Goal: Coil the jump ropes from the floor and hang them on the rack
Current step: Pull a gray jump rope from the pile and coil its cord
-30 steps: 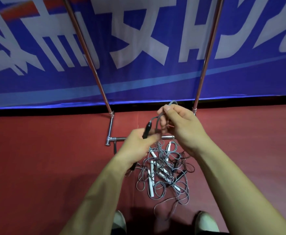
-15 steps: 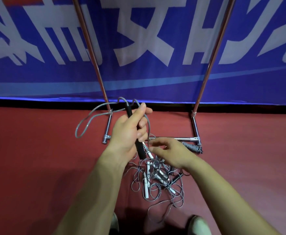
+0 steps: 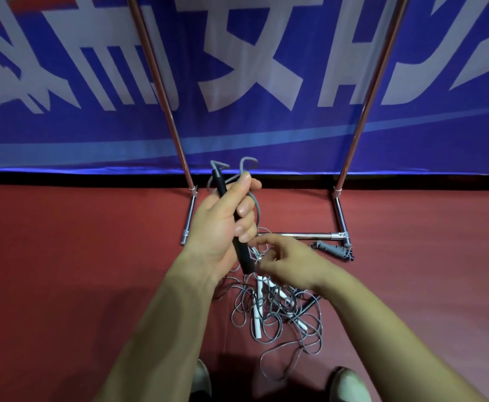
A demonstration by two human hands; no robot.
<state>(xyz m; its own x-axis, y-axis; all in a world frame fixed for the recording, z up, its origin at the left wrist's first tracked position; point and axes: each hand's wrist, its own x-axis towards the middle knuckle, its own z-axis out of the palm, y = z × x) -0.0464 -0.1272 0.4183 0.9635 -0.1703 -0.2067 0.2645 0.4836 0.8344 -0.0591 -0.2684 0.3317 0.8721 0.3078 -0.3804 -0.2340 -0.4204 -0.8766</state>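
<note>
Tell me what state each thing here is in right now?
Left hand: grips black handle, tilted.
Right hand: fingers at grey cord, grasp unclear.
Jump rope pile: tangled, uncoiled.
Rack: standing upright.
Wound rope: bundled, lying by rack foot.

Counting two hands, left hand (image 3: pixel 223 224) and right hand (image 3: pixel 286 262), and one black handle (image 3: pixel 244 256). Lying on the floor (image 3: pixel 63 285): one tangled pile (image 3: pixel 312 340) showing at least three white handles (image 3: pixel 258 311), one coiled rope (image 3: pixel 331 250). Standing far: one rack (image 3: pixel 295 235), two poles (image 3: pixel 176 134). Showing near: two shoes (image 3: pixel 350 384).

Grey ropes (image 3: pixel 278 317), black handle (image 3: pixel 233 224), red floor (image 3: pixel 63 271), blue-and-white banner (image 3: pixel 252 82).
</note>
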